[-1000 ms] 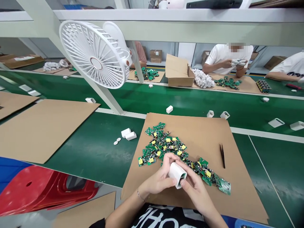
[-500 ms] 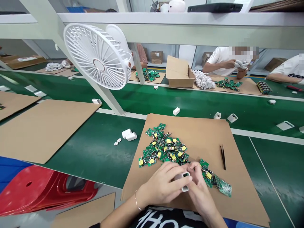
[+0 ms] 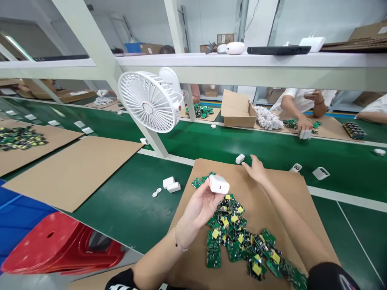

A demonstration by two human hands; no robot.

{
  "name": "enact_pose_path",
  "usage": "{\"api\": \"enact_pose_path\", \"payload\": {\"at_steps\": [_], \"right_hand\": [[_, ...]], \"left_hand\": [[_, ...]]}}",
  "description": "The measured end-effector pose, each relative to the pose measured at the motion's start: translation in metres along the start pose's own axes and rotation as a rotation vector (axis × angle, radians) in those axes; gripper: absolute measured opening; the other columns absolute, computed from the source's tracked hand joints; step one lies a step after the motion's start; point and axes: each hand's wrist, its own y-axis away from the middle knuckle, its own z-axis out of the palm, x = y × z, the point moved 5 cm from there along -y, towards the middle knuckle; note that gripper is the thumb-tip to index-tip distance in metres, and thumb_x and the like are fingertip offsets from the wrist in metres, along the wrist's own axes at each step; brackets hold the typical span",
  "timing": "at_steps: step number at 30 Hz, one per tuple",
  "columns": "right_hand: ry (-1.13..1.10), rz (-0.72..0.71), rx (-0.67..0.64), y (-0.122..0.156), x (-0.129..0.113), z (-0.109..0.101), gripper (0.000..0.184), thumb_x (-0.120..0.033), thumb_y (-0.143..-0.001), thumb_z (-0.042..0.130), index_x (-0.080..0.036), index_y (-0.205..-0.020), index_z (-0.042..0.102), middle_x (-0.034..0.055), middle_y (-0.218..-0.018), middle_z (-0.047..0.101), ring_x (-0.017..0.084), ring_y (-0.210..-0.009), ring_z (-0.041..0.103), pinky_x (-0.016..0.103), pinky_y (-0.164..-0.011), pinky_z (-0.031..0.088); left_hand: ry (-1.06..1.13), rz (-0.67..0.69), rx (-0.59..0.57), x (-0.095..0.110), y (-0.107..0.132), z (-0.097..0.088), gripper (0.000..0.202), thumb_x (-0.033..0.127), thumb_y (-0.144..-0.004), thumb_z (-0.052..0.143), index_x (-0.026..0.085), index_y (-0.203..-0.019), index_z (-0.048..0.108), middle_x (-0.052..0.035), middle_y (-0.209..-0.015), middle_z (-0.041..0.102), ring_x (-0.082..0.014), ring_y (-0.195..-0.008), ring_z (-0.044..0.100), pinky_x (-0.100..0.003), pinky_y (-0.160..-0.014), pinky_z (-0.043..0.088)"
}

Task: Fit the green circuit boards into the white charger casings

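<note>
My left hand grips a white charger housing between thumb and fingers, raised over the cardboard; a small slot shows in its end face. Stretched forward, my right hand has its fingers apart and nothing in them. Just left of its fingertips, another white charger housing lies on the green belt. Whether they touch it is hard to tell. Below my hands a heap of green circuit boards with yellow parts spreads over the cardboard sheet.
A white fan hangs from the frame at upper left. Two white housings and two small white discs lie left of the cardboard. More housings sit along the belt. Across it, a co-worker's hand holds a white piece.
My hands have parted. The left has lifted the housing up and forward; the right has let go and reached out to the belt. The view has shifted, and the tweezers no longer show.
</note>
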Motion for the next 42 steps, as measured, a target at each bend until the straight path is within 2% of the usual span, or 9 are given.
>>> {"api": "enact_pose_path", "payload": {"at_steps": [7,11,14,19,23,28,32,36,42], "right_hand": [[0.146,-0.037,0.081,-0.047,0.01,0.036,0.036,-0.032,-0.093,0.059,-0.017,-0.125,0.055,0.0098,-0.129,0.055,0.024,-0.114,0.057,0.048,-0.095,0.049],[0.141,-0.111,0.149,-0.045,0.016,0.032,0.036,-0.032,-0.093,0.058,-0.017,-0.126,0.053,0.0098,-0.128,0.055,0.024,-0.11,0.058,0.046,-0.093,0.05],[0.124,-0.193,0.172,-0.028,0.019,0.017,0.036,-0.031,-0.093,0.058,-0.016,-0.125,0.052,0.0097,-0.125,0.056,0.023,-0.107,0.059,0.044,-0.09,0.051],[0.115,-0.297,0.127,0.035,0.023,-0.011,0.032,-0.022,-0.081,0.064,-0.016,-0.11,0.053,0.0106,-0.11,0.062,0.026,-0.101,0.061,0.042,-0.086,0.051],[0.093,-0.361,0.066,0.08,0.016,-0.02,0.027,-0.022,-0.083,0.057,-0.02,-0.108,0.048,0.0106,-0.103,0.064,0.026,-0.088,0.066,0.039,-0.073,0.054],[0.066,-0.513,0.034,0.094,-0.024,-0.013,0.028,-0.02,-0.086,0.051,-0.023,-0.114,0.052,0.0139,-0.125,0.054,0.029,-0.114,0.057,0.044,-0.09,0.051],[0.008,-0.614,-0.023,0.097,-0.06,0.01,0.035,-0.026,-0.088,0.054,-0.024,-0.123,0.052,0.0124,-0.131,0.052,0.027,-0.121,0.054,0.043,-0.099,0.047],[-0.052,-0.601,-0.058,0.097,-0.07,0.039,0.059,-0.036,-0.088,0.059,-0.018,-0.139,0.038,0.0174,-0.142,0.045,0.027,-0.125,0.051,0.046,-0.104,0.044],[0.003,-0.585,-0.281,0.079,-0.063,0.077,0.02,-0.033,-0.089,0.063,-0.014,-0.096,0.066,0.004,-0.091,0.071,0.016,-0.081,0.068,0.035,-0.078,0.056]], "left_hand": [[0.046,-0.049,-0.068,-0.005,-0.011,0.001,0.019,0.025,-0.096,0.05,0.014,-0.1,0.065,-0.0055,-0.099,0.068,-0.0128,-0.094,0.068,-0.018,-0.079,0.058],[-0.319,0.141,-0.142,0.009,-0.041,-0.01,0.025,0.033,-0.092,0.057,0.016,-0.109,0.064,-0.0078,-0.114,0.066,-0.0179,-0.105,0.065,-0.028,-0.09,0.057],[-1.007,0.426,-0.076,0.036,-0.09,-0.005,0.037,0.033,-0.094,0.049,0.014,-0.125,0.056,-0.0131,-0.121,0.063,-0.0235,-0.106,0.064,-0.037,-0.089,0.056],[-1.304,0.5,0.019,0.075,-0.186,0.006,0.043,0.018,-0.085,0.065,0.014,-0.126,0.054,-0.0144,-0.136,0.05,-0.0271,-0.119,0.053,-0.046,-0.103,0.044],[-1.425,0.491,-0.01,0.079,-0.209,0.009,0.035,0.028,-0.089,0.062,0.016,-0.121,0.056,-0.0108,-0.135,0.05,-0.0289,-0.123,0.049,-0.054,-0.102,0.041],[-1.405,0.476,-0.201,0.045,-0.168,0.019,0.043,0.028,-0.084,0.066,0.014,-0.123,0.055,-0.0142,-0.134,0.05,-0.0296,-0.128,0.042,-0.042,-0.106,0.036],[-1.307,0.319,-0.38,0.018,-0.111,0.011,0.04,0.04,-0.075,0.072,0.014,-0.105,0.062,-0.007,-0.094,0.066,-0.0213,-0.086,0.062,-0.033,-0.079,0.05],[-1.152,0.329,-0.303,0.031,-0.062,-0.021,0.051,0.048,-0.069,0.076,0.016,-0.103,0.055,0.0014,-0.077,0.059,-0.0113,-0.061,0.053,-0.024,-0.059,0.043],[-0.941,0.361,-0.154,0.045,-0.008,-0.064,0.051,0.055,-0.069,0.074,0.014,-0.098,0.063,-0.0057,-0.087,0.065,-0.017,-0.078,0.058,-0.026,-0.068,0.043]]}}
